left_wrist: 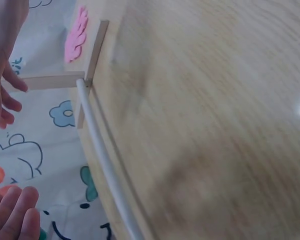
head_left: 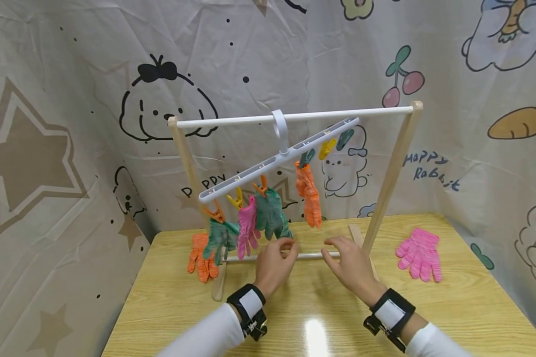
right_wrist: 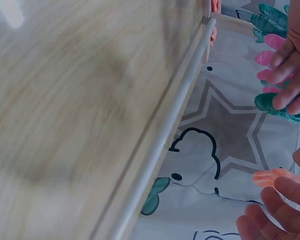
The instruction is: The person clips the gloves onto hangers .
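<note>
In the head view my left hand [head_left: 274, 265] is just below and in front of a hanging green glove [head_left: 271, 213], fingers loosely bent, nothing in them. My right hand [head_left: 350, 265] is apart from it, fingers relaxed, also holding nothing. Above both hands, a white clip hanger [head_left: 245, 176] hangs tilted, lower at its left end. From its clips hang another green glove [head_left: 221, 240], a pink glove [head_left: 247, 225] and, toward the right, an orange glove [head_left: 309, 193]. A yellow clip [head_left: 327, 148] and a green clip [head_left: 345, 139] near the right end hold nothing.
The hanger hooks over the white top bar [head_left: 362, 114] of a wooden-legged rack, whose lower bar [head_left: 314, 256] runs behind the hands. On the wooden table [head_left: 330, 312], a pink glove [head_left: 420, 254] lies at the right and an orange glove [head_left: 202, 258] at the left.
</note>
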Motion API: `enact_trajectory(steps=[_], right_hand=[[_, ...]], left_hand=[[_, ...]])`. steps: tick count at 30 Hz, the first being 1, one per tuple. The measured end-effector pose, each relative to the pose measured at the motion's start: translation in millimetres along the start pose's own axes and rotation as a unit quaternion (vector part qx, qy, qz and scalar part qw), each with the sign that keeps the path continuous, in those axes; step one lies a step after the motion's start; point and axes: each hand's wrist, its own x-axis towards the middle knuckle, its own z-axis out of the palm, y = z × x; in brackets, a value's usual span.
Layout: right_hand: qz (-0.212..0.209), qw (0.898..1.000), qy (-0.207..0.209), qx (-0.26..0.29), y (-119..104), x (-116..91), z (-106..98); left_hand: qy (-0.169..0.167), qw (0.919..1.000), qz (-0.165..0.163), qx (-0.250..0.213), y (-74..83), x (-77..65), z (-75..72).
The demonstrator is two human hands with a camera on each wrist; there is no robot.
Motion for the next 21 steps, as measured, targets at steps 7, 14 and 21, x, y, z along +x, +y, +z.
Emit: enact_trajectory(steps=[7,14,21], right_hand=[[0.037,0.999,-0.008,-0.008,-3.3,-17.8,3.9],[0.077,0.997,-0.031,-0.013,-5.6,-34.7,8.8],[0.085,0.995,-0.047,-0.012,-6.5,-52.4,13.7]], left_hand=[[-0.001,0.9998,0.0,0.02,-16.7,-10.4,-1.3],[-0.01,0.9968,0.033,0.072,-33.7,-24.6,-1.7],[-0.018,0.9942,0.039,0.098,-52.5,-40.3,-1.0]])
